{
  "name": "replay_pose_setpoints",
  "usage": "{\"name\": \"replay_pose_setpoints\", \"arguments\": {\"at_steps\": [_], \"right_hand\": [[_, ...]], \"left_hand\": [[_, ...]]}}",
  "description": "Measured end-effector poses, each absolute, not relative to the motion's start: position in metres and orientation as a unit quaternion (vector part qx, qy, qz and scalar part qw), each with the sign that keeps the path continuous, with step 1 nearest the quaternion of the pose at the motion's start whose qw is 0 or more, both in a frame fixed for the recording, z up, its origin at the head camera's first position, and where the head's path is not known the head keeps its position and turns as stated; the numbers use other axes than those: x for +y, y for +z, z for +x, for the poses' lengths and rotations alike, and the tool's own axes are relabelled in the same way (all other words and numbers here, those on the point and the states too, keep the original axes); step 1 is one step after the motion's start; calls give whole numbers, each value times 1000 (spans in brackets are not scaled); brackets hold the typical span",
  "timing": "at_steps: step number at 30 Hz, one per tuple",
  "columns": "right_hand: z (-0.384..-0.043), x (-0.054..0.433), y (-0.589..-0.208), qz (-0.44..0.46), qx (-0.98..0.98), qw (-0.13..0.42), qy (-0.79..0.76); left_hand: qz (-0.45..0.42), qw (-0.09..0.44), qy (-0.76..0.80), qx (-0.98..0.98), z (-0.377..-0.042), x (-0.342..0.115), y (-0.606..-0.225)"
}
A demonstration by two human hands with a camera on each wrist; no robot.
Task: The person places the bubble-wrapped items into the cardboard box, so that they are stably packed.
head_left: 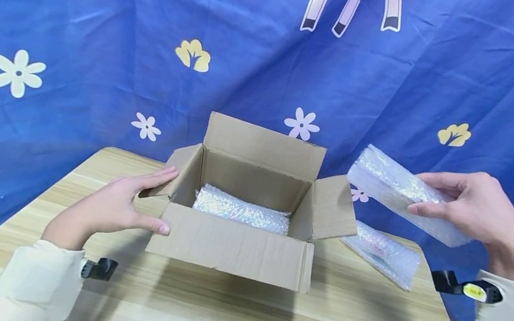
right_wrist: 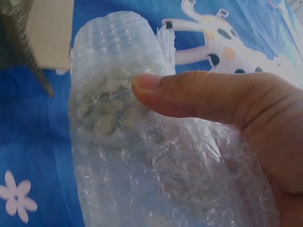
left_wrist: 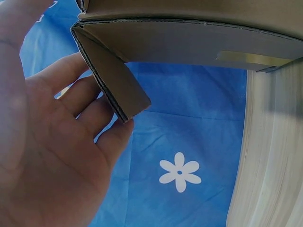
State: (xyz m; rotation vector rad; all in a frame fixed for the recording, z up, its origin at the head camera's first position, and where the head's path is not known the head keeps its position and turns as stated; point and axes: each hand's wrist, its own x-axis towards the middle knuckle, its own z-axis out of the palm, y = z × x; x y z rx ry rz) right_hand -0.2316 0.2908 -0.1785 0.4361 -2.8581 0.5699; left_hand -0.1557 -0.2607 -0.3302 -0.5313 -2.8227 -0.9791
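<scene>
A cardboard box (head_left: 231, 248) stands on the table with its flaps spread and a bubble-wrapped bundle (head_left: 243, 211) lying inside. At its left corner my left hand (head_left: 111, 209) has fairly straight fingers against the left flap (left_wrist: 111, 78) and the thumb by the front flap. In my right hand (head_left: 480, 214), raised right of the box, a bubble-wrap package (head_left: 399, 188) is gripped between thumb and fingers. The right wrist view shows the thumb pressed on the clear bubbles of this package (right_wrist: 118, 118). What the wrap encloses is hidden.
Another piece of bubble wrap (head_left: 382, 251) lies on the table right of the box, below the raised package. The wood-grain table (head_left: 188, 315) ends close behind the box, where a blue patterned cloth (head_left: 97, 69) hangs.
</scene>
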Motion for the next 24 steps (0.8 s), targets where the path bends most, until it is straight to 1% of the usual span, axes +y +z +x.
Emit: {"name": "replay_pose_setpoints", "arguments": {"at_steps": [11,24], "right_hand": [[-243,233,-161,218,-946,65,231],[-263,176,-162,288,-927,21,240]], "left_hand": [[-174,51,-324,-928,-156,-260,-329],[-175,54,-319,-930,-156,-260,-329]]}}
